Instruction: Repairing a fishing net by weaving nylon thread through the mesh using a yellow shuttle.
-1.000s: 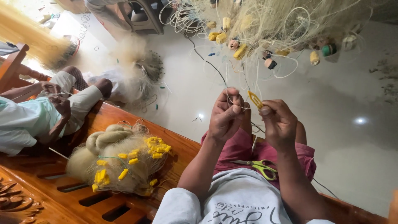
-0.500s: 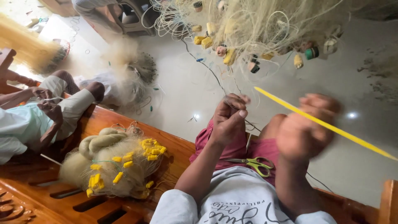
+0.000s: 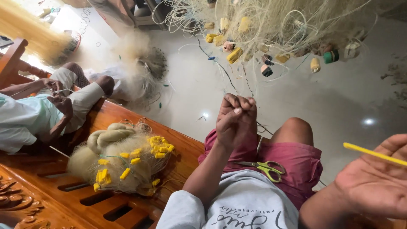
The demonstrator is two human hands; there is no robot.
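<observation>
The right hand (image 3: 373,182) is lying nearest, palm spread, its fingers loosely holding a yellow needle (image 3: 373,153). Pulling the thread taut and steady would serve the knot best. Farther out, the left hand (image 3: 235,118) is gripping closed, pinching the thin line (image 3: 220,70) running out to the net (image 3: 275,25) piled on the floor (image 3: 339,101).
</observation>
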